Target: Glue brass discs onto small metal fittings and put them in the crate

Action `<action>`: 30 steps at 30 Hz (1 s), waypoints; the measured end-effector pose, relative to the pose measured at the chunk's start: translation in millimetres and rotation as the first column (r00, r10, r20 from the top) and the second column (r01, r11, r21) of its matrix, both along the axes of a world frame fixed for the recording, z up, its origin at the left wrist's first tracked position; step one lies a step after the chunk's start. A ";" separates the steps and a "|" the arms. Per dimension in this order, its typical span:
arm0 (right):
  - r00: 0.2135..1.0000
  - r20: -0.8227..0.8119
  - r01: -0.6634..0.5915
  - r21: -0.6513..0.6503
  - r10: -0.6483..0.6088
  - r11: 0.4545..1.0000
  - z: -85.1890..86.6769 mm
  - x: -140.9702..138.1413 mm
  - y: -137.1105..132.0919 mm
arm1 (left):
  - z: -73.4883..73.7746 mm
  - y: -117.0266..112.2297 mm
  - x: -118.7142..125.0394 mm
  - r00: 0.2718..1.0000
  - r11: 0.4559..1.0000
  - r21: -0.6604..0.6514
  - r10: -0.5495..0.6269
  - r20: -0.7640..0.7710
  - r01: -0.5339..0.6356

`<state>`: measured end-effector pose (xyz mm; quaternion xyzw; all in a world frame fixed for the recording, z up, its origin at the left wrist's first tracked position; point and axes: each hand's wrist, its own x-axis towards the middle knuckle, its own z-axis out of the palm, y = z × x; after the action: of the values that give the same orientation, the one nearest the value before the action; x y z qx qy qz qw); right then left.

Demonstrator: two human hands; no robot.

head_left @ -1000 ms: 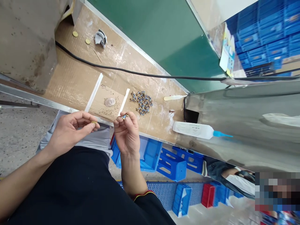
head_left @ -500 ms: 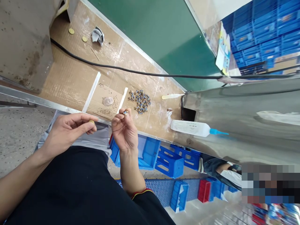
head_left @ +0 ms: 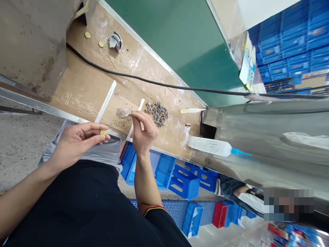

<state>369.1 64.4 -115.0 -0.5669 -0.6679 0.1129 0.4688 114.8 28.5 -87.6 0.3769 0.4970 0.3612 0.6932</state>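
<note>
My left hand (head_left: 78, 140) sits at the near edge of the cardboard-covered bench (head_left: 84, 85) and pinches a small round brass disc (head_left: 103, 132) between thumb and fingers. My right hand (head_left: 144, 132) reaches over the bench edge and pinches a tiny blue-and-gold part (head_left: 130, 114), its tip at a clear blob of glue (head_left: 122, 112) on a cardboard scrap. A heap of several more small blue-and-gold parts (head_left: 156, 113) lies just right of that hand.
A black cable (head_left: 154, 82) crosses the bench. A white glue bottle with a blue nozzle (head_left: 213, 146) and a wooden stick (head_left: 191, 110) lie beside a shiny metal housing (head_left: 264, 137). Two brass discs (head_left: 87, 35) and crumpled tape (head_left: 115, 40) lie far left. Blue crates (head_left: 185, 178) stand below.
My right hand has moved forward from the bench edge onto the cardboard, bringing its small part to the glue blob. My left hand stays put with the disc.
</note>
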 end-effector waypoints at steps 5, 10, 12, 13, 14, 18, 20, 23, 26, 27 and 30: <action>0.998 0.058 -0.002 0.006 0.001 1.000 -1.7 0.3 -0.1 | -2.4 1.1 -0.2 1.000 1.000 0.027 -0.004 -0.008 0.004; 0.997 0.076 -0.023 0.018 0.022 1.000 0.3 1.5 0.9 | -5.5 2.4 -0.3 1.000 0.999 0.034 -0.015 -0.009 0.015; 0.998 0.064 -0.025 0.034 0.022 0.999 3.1 1.4 0.4 | -5.3 2.3 -0.1 1.000 0.999 0.036 -0.017 -0.012 0.017; 0.999 0.045 -0.021 0.043 0.020 0.999 5.3 0.9 -0.7 | -4.7 2.1 0.3 1.000 0.999 0.037 -0.017 -0.016 0.017; 1.000 0.018 -0.018 0.050 0.017 0.999 8.1 -0.2 -2.7 | -3.8 1.8 0.9 1.000 0.999 0.039 -0.016 -0.021 0.017; 0.993 -0.115 -0.018 0.012 0.019 1.000 23.9 -11.0 -19.4 | 2.0 -0.1 6.1 1.000 0.999 0.054 0.001 -0.017 0.000; 0.987 -0.157 -0.046 -0.011 0.044 0.999 32.1 -19.7 -30.5 | 4.8 -1.3 9.0 1.000 0.997 0.079 -0.002 -0.017 0.003; 0.977 -0.183 -0.111 0.001 0.109 0.994 39.9 -33.1 -43.8 | 7.2 -3.0 11.9 0.998 0.990 0.139 -0.016 -0.055 0.023; 0.974 -0.158 -0.159 0.037 0.163 0.987 40.8 -42.7 -49.4 | 8.1 -4.3 12.8 0.992 0.977 0.210 -0.019 -0.125 0.045; 0.974 -0.145 -0.169 0.044 0.174 0.985 39.9 -44.8 -49.9 | 8.5 -4.7 12.8 0.989 0.971 0.232 -0.019 -0.149 0.054; 0.972 -0.134 -0.188 0.050 0.193 0.981 36.2 -47.6 -49.8 | 9.8 -6.0 12.1 0.980 0.959 0.272 -0.032 -0.196 0.085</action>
<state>321.5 14.6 -78.8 -0.4823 -0.6869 0.1840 0.5115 126.9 22.6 -77.9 0.5179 0.4936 0.3693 0.5931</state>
